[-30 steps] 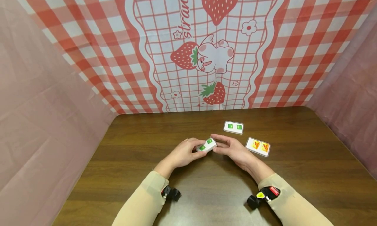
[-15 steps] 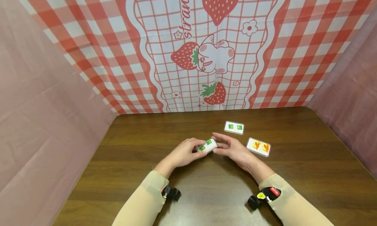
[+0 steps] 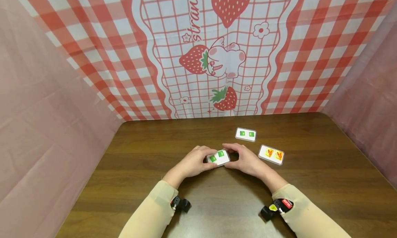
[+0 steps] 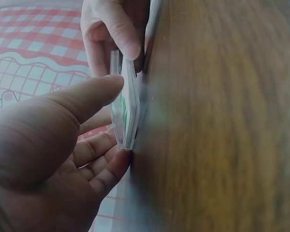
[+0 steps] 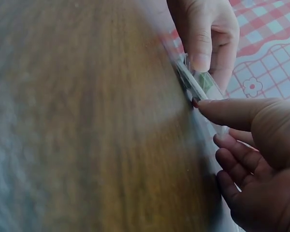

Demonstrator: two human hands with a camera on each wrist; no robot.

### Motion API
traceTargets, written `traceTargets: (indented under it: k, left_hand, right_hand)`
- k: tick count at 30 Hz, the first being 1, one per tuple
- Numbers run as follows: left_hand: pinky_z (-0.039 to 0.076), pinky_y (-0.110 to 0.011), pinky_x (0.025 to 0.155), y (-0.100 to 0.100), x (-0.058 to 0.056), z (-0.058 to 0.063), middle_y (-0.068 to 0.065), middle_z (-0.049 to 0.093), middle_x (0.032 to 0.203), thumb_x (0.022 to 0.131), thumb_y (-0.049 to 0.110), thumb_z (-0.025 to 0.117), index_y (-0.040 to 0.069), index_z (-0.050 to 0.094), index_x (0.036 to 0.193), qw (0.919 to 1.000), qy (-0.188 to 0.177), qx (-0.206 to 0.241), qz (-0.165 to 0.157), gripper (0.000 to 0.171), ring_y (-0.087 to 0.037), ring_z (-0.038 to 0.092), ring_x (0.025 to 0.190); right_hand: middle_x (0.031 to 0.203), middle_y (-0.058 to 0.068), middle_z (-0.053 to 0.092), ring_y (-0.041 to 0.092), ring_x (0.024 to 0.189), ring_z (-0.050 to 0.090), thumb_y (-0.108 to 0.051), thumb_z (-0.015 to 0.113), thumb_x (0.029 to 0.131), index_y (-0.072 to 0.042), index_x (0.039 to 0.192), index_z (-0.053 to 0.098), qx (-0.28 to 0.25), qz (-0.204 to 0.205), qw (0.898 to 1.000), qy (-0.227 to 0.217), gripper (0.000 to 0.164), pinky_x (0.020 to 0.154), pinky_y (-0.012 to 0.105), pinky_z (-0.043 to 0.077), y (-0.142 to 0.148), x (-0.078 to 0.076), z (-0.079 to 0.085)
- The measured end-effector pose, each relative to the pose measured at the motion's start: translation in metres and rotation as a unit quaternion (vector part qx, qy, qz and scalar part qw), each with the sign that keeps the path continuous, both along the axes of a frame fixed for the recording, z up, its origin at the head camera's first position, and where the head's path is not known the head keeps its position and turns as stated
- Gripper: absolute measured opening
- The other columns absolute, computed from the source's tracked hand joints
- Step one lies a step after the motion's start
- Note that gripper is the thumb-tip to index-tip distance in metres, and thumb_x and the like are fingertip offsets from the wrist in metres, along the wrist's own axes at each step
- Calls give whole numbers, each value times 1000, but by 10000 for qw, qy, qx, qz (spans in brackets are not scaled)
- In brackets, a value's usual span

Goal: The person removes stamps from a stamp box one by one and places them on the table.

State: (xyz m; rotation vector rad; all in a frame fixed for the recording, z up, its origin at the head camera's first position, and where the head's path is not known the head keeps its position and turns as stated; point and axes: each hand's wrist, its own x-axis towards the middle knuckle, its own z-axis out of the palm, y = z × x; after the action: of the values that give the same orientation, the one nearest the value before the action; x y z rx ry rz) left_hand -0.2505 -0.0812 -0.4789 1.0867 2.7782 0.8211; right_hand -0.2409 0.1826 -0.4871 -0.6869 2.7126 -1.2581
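Note:
Both hands hold a flat clear plastic case (image 3: pixel 218 157) with a white card inside that bears two green squares. My left hand (image 3: pixel 196 161) grips its left end, thumb on the near side and fingers on the far side. At the right end, my right hand (image 3: pixel 245 158) pinches it between thumb and fingers. Seen edge-on in the left wrist view, the clear case (image 4: pixel 126 104) has its layers slightly apart at one end, close over the table. In the right wrist view the thumb lies along the edge of the case (image 5: pixel 195 82).
A similar case with two green squares (image 3: pixel 246 134) lies farther back on the wooden table (image 3: pixel 149 138). To the right is another case with two orange-yellow pictures (image 3: pixel 271 155). A red-checked strawberry cloth (image 3: pixel 223 58) hangs behind; pink cloth (image 3: pixel 56 110) hangs at the left side.
The held case has turned slightly, its right end lower and nearer. My right hand's fingers have come in from beside that end to pinch it; my left hand stays in place.

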Motion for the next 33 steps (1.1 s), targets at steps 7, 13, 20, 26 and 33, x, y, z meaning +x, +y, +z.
traceTargets:
  k: [7, 13, 20, 26, 33]
  left_hand:
    - [50, -46, 109, 5, 3, 5, -12, 71, 140, 103, 30, 82, 6, 69, 147, 9997, 74, -237, 72, 52, -29, 62, 127]
    - [50, -46, 110, 2, -2, -4, -12, 70, 140, 102, 33, 82, 6, 68, 148, 9996, 247, -115, -29, 56, -29, 62, 127]
    - [48, -49, 113, 0, 4, 6, -14, 68, 145, 103, 28, 82, 6, 67, 150, 9998, -44, -185, 103, 55, -32, 60, 132]
    - [48, -54, 112, -7, 5, 9, -13, 68, 146, 103, 28, 81, 7, 66, 151, 9997, -47, -167, 175, 54, -33, 59, 134]
    - [45, -54, 116, -16, 1, 14, -13, 67, 147, 104, 23, 80, 8, 66, 151, 9995, -36, -125, 289, 51, -36, 58, 136]
  right_hand:
    - [140, 17, 67, 41, 130, 58, -20, 93, 92, -1, 153, 62, 416, 38, 9985, 354, 71, 106, 61, 50, 0, 2, 0]
    - [138, 17, 68, 42, 130, 56, -23, 94, 91, -2, 153, 61, 588, 74, 9974, 421, 74, 106, 63, 49, -1, 3, 3]
    - [138, 14, 70, 40, 129, 57, -23, 93, 91, 0, 155, 59, 539, 45, 9978, 393, 77, 108, 62, 48, -1, 2, 2]
    - [138, 12, 72, 40, 130, 57, -20, 93, 91, 1, 156, 58, 522, 42, 9979, 374, 77, 110, 61, 46, 0, 2, 1]
    - [136, 10, 74, 40, 130, 57, -18, 92, 91, -1, 153, 61, 526, 78, 9975, 465, 71, 110, 61, 46, 0, 2, 0]
